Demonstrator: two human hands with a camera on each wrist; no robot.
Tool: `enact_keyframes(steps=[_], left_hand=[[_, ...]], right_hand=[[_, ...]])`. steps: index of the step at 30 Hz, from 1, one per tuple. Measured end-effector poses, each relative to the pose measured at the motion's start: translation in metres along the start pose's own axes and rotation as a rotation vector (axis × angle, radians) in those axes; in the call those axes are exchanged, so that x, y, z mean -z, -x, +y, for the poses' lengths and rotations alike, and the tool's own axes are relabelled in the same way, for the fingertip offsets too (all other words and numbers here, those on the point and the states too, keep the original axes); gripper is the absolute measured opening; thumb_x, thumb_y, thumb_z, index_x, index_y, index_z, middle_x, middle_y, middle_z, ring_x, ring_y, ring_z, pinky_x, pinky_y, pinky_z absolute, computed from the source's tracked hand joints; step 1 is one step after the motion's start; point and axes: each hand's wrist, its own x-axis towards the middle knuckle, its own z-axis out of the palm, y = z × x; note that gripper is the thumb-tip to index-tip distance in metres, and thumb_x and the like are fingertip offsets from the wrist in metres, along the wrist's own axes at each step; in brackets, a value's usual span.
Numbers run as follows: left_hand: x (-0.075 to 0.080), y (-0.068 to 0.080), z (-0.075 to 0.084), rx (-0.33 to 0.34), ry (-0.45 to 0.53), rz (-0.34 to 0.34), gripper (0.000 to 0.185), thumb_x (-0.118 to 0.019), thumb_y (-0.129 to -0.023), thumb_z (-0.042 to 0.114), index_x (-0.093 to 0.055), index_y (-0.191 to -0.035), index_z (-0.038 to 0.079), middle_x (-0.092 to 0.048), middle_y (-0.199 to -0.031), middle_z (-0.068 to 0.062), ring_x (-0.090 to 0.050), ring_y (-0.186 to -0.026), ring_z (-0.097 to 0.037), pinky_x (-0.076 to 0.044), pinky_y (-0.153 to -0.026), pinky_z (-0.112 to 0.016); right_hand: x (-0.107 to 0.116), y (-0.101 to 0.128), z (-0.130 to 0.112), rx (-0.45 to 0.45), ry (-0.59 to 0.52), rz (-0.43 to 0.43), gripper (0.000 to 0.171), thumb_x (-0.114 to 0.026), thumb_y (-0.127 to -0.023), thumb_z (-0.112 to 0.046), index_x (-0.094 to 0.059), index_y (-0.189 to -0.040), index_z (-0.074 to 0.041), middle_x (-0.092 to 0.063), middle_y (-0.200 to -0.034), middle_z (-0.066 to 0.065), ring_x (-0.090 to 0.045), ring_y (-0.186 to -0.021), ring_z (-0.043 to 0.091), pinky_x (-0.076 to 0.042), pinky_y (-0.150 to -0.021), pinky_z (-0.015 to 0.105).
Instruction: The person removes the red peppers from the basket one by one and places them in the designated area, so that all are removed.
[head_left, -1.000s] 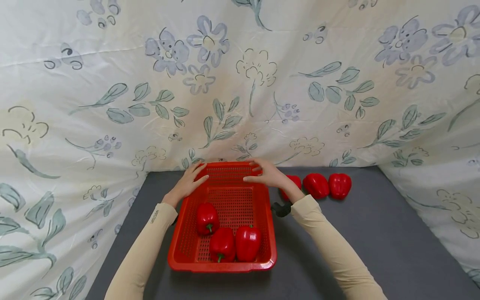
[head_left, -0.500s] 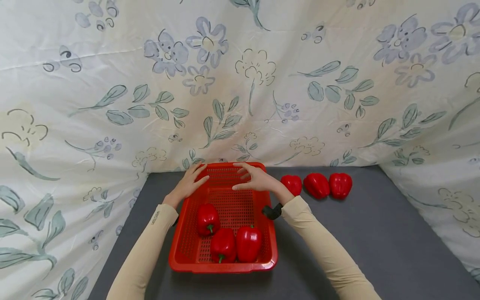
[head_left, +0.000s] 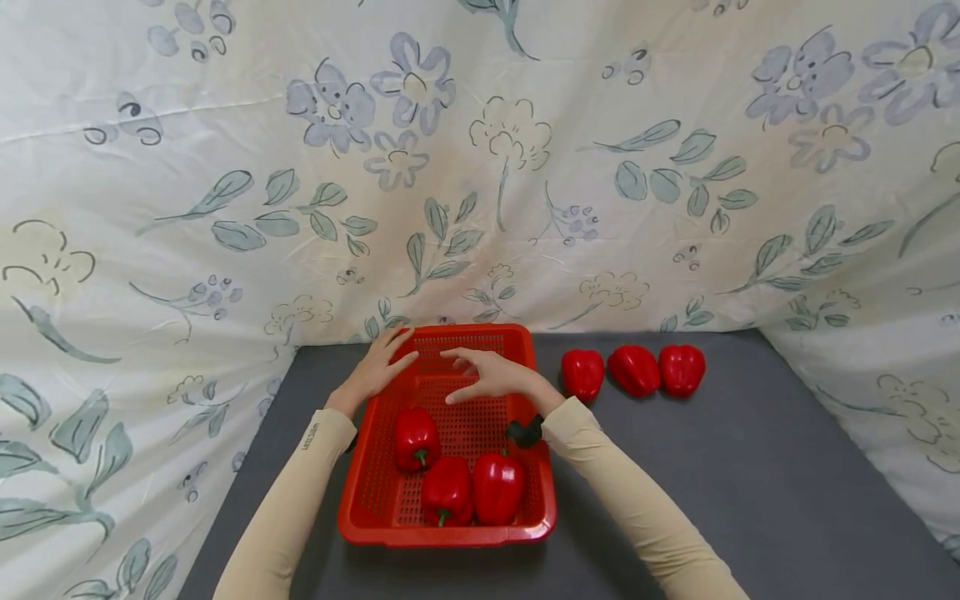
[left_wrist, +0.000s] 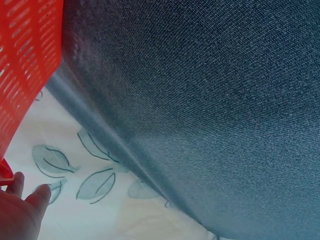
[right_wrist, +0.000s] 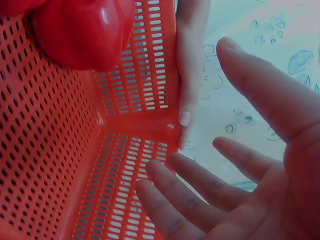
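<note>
**Hands at the far end of the basket**

Floral sheeting hangs behind and to both sides of a dark grey table (head_left: 750, 467), and from the head camera I look down on a red perforated basket (head_left: 397, 500) set left of centre on it.

My left hand (head_left: 375, 371) rests on the basket's far left corner; its fingers are straight and lie along the rim, thumb on the inner side. On my right-wrist view I see that thumb (right_wrist: 187, 85) pressed flat against the corner wall. The left-wrist view shows little beyond the basket's outer wall, grey cloth and the heel of that hand.

My right hand (head_left: 491, 377) hovers above the far half of the basket, palm turned toward the left hand, fingers (right_wrist: 200, 185) spread and gently bent, holding nothing. I cannot tell whether it touches the mesh.

Three red peppers (head_left: 447, 490) lie inside the basket at its near end, close together, stems toward me. Three more red peppers (head_left: 634, 371) sit in a row on the table to the right of the basket, just beside its far right corner.
</note>
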Motion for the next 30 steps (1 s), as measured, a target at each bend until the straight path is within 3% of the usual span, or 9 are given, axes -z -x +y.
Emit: enact_keyframes(steps=[12,24,30], left_hand=[[0.0,0.0,-0.001,0.002,0.0,-0.002,0.064,-0.041,-0.095,0.05,-0.024,-0.149,0.021,-0.009,-0.156,-0.006,-0.004,-0.142,-0.032,-0.016,-0.106,-0.064],[-0.002,0.0,-0.004,0.0,-0.001,-0.006,0.065,-0.04,-0.094,0.052,-0.024,-0.149,0.021,-0.01,-0.156,-0.007,-0.005,-0.142,-0.032,-0.016,-0.106,-0.064],[-0.002,-0.003,-0.004,-0.021,-0.011,-0.001,0.065,-0.04,-0.094,0.052,-0.024,-0.149,0.02,-0.01,-0.156,-0.008,-0.006,-0.142,-0.034,-0.016,-0.106,-0.064]], right_hand=[[-0.017,-0.013,0.003,0.046,0.002,-0.074,0.07,-0.071,-0.08,-0.033,-0.038,-0.141,-0.018,-0.046,-0.138,0.008,-0.047,-0.123,0.029,-0.042,-0.099,0.046],[-0.032,-0.026,0.009,0.026,-0.007,-0.186,0.07,-0.071,-0.081,-0.031,-0.037,-0.142,-0.019,-0.038,-0.144,0.011,-0.037,-0.131,0.029,-0.036,-0.103,0.045],[-0.037,-0.033,0.009,0.046,0.006,-0.25,0.073,-0.071,-0.081,-0.029,-0.036,-0.143,-0.011,-0.036,-0.146,0.011,-0.036,-0.132,0.029,-0.034,-0.106,0.046]])
